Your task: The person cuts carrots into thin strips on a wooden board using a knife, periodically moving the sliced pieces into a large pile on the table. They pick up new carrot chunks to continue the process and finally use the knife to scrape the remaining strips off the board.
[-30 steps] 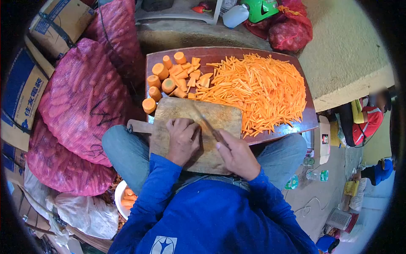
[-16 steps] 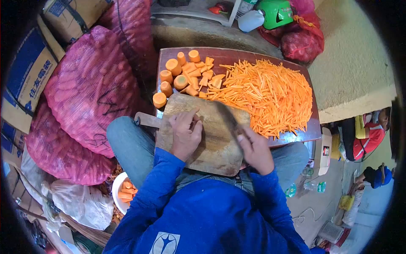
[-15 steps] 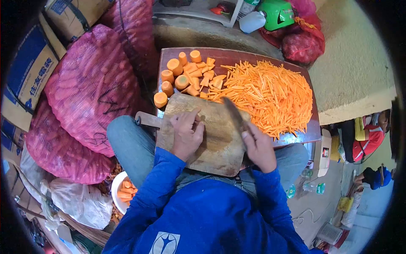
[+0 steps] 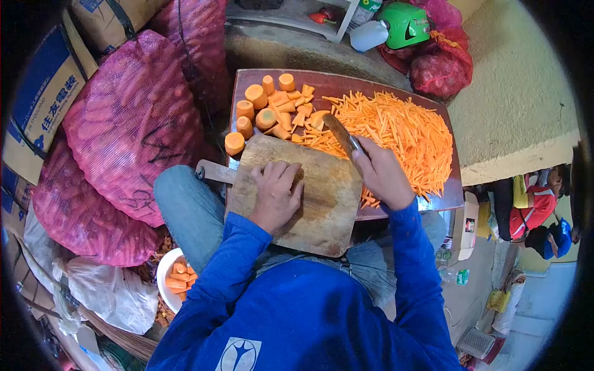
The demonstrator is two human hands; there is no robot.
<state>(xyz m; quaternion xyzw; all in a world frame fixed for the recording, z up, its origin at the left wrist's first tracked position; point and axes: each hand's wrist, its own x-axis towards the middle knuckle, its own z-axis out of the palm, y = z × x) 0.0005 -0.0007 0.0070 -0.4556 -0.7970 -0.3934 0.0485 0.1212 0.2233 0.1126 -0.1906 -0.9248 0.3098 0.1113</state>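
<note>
My left hand (image 4: 277, 193) rests palm down on the wooden cutting board (image 4: 331, 216), fingers a little bent and apart, with nothing visible under them. My right hand (image 4: 385, 170) is closed round the handle of a knife (image 4: 338, 132). The blade points up and left, above the board's far right edge. Beyond the board lies a big heap of carrot strips (image 4: 402, 136) on a dark red table (image 4: 346, 78). Carrot chunks (image 4: 256, 94), some stubby and some flat-cut, sit at the table's far left.
At the left stand mesh sacks of carrots (image 4: 133, 117) and cardboard boxes (image 4: 46, 93). A white bowl (image 4: 164, 278) of carrot pieces is by my left knee. Behind the table are a green helmet (image 4: 405, 26) and a red mesh bag (image 4: 440, 69). Two people (image 4: 535, 213) are far right.
My right hand has moved up and right with the knife, away from the board and over the carrot strips. My left hand's fingers have spread and flattened somewhat on the board.
</note>
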